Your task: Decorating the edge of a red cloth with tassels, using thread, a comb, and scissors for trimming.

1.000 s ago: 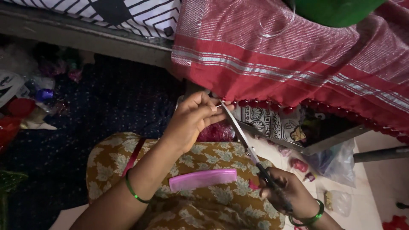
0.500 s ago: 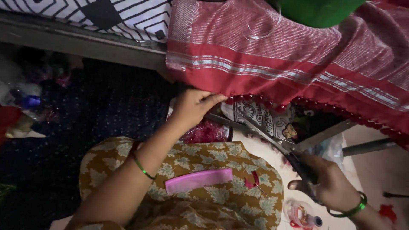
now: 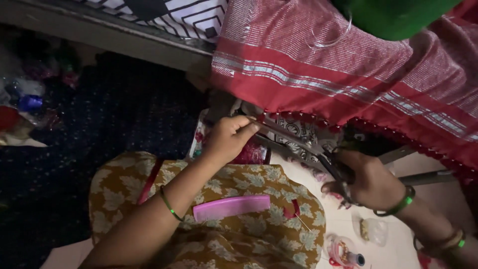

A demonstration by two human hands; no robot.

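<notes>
A red cloth (image 3: 323,74) with silver stripes and a beaded hem hangs across the upper right. My left hand (image 3: 226,139) is just below that hem, with thumb and fingers pinched on something thin that I cannot make out. My right hand (image 3: 371,182), wearing a green bangle, grips the handles of long metal scissors (image 3: 294,142). The blades are parted and their tips reach my left fingertips. A pink comb (image 3: 231,207) lies on my lap, on yellow floral fabric (image 3: 114,184).
A needle beside a red scrap (image 3: 296,214) lies next to the comb. A small plastic container (image 3: 343,251) and a clear bag (image 3: 373,230) sit on the pale floor at lower right. A green object (image 3: 393,17) is at the top. Dark blue cloth (image 3: 114,114) covers the left.
My right hand has risen and swung the scissors from a steep angle to nearly level, with the blades now parted at my left fingertips. My left hand stays pinched by the hem.
</notes>
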